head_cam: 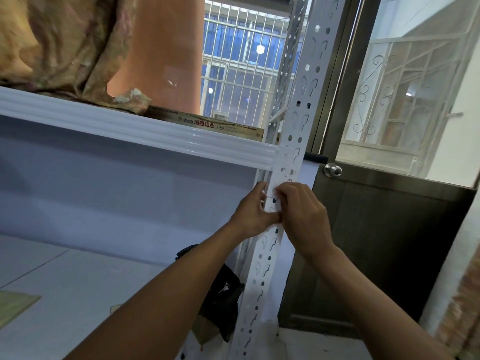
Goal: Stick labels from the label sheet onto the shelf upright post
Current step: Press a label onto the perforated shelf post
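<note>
Hands meet on the white shelf upright post [291, 141], just below where the white shelf beam [135, 126] joins it; the left hand [253, 213] comes in from the left, fingers curled round the post's near-left edge, thumb lying across its face toward the other hand; the right hand [302, 216] is loosely closed, fingertips [279, 189] pressed on the post's front where a small white label [271, 192] seems to sit, mostly hidden; whether either hand pinches it I cannot tell; thumbs touch near the post's middle; a black bag [223, 289] lies low behind the forearms; a door knob [333, 170] shows to the right.
</note>
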